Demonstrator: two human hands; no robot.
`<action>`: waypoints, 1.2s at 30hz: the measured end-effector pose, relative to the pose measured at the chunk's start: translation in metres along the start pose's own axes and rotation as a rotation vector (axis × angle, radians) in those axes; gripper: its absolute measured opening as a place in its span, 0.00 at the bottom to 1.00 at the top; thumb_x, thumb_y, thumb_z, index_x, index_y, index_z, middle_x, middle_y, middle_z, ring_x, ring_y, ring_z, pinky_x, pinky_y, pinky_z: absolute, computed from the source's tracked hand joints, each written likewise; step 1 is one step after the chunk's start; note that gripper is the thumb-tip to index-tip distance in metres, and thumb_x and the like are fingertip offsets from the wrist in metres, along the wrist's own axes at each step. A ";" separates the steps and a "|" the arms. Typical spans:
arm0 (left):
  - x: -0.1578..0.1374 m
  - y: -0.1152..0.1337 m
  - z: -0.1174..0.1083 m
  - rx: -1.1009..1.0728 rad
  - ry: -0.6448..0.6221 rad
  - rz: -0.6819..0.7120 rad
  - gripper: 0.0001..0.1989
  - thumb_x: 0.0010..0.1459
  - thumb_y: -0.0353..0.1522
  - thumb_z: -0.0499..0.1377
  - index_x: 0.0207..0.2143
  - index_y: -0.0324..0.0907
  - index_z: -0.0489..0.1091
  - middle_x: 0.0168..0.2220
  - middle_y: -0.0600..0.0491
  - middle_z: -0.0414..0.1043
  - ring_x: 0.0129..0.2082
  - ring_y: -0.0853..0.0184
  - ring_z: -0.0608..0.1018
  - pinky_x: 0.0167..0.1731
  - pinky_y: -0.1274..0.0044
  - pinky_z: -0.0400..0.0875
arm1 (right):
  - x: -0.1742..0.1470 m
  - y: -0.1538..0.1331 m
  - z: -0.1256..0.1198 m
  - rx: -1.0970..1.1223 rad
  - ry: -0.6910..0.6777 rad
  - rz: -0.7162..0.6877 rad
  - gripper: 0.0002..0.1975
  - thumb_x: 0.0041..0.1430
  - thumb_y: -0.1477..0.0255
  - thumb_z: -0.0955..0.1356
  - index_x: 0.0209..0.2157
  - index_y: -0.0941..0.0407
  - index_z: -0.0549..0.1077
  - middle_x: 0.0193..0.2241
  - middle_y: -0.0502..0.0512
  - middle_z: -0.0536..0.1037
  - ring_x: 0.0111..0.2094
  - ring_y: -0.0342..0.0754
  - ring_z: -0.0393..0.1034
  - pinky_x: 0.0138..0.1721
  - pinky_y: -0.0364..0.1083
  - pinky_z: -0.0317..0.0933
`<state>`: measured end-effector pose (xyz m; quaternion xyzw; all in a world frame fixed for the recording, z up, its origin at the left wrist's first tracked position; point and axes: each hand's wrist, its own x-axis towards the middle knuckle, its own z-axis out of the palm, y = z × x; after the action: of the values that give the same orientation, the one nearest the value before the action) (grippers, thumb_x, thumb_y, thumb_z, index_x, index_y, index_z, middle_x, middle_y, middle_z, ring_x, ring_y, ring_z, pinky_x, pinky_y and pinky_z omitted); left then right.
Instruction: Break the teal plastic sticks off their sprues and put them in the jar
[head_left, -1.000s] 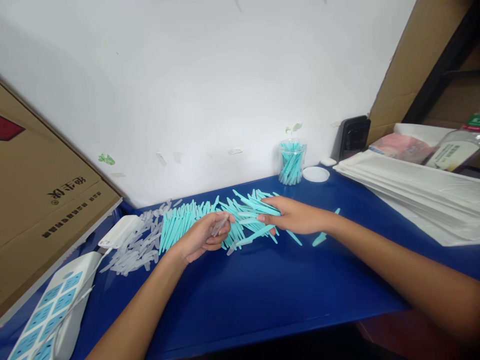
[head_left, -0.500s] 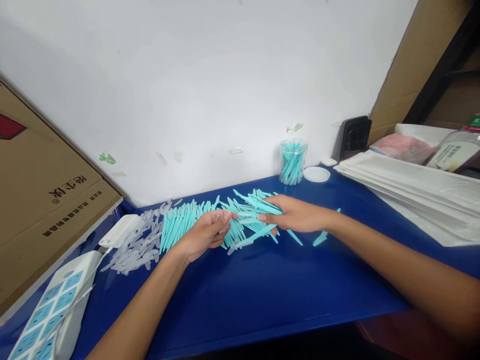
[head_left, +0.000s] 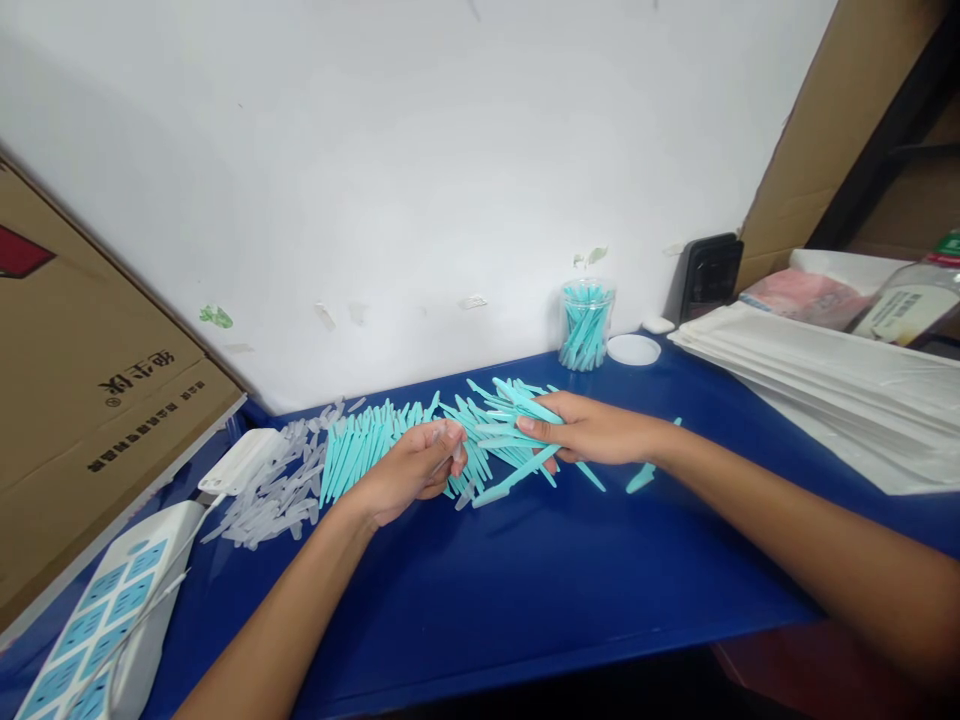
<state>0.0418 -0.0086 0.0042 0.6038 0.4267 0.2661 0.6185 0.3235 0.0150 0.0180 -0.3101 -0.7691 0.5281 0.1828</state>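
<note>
My right hand (head_left: 600, 430) is closed around a bunch of teal eyebrow razors (head_left: 517, 400), with their ends fanned out toward my left hand. My left hand (head_left: 412, 465) is pinched, with a small clear cap (head_left: 456, 450) between thumb and fingers, just left of the bunch. Behind and under the hands lie more teal razors (head_left: 360, 450), many side by side in a row. Loose clear caps (head_left: 277, 500) are heaped to the left of that row. One razor (head_left: 641, 478) lies apart under my right wrist.
A clear jar (head_left: 586, 325) of teal razors stands by the wall, its white lid (head_left: 634, 349) beside it. Left are a power strip (head_left: 112, 610), a white device (head_left: 240, 460) and a cardboard box (head_left: 97, 400). White sheets (head_left: 825, 370) are stacked on the right of the blue table (head_left: 480, 600).
My left fingertips have come slightly away from the razor ends, holding the cap. The thumb of my right hand has shifted a little on the bunch. All else stays put.
</note>
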 end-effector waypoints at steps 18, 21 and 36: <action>-0.003 0.006 0.005 -0.123 -0.016 -0.032 0.18 0.68 0.45 0.59 0.50 0.40 0.70 0.27 0.62 0.49 0.20 0.76 0.48 0.17 0.83 0.44 | -0.003 0.004 0.000 0.052 0.080 0.205 0.34 0.65 0.49 0.69 0.65 0.53 0.63 0.51 0.61 0.73 0.39 0.49 0.75 0.33 0.43 0.69; -0.001 0.004 0.006 -0.048 0.026 0.021 0.18 0.69 0.47 0.58 0.46 0.41 0.68 0.27 0.61 0.51 0.20 0.76 0.49 0.18 0.82 0.45 | -0.002 0.000 0.001 0.107 0.059 0.156 0.27 0.65 0.50 0.70 0.57 0.53 0.69 0.46 0.57 0.73 0.39 0.48 0.75 0.31 0.41 0.66; 0.003 -0.007 0.009 0.815 0.368 0.364 0.14 0.72 0.43 0.52 0.38 0.44 0.70 0.22 0.60 0.56 0.21 0.69 0.58 0.27 0.77 0.51 | -0.001 0.001 -0.001 0.179 0.073 0.128 0.17 0.64 0.55 0.70 0.42 0.55 0.71 0.31 0.53 0.74 0.29 0.44 0.69 0.25 0.40 0.60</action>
<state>0.0497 -0.0120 -0.0040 0.8047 0.4859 0.2837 0.1893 0.3249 0.0151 0.0169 -0.3600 -0.6903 0.5937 0.2033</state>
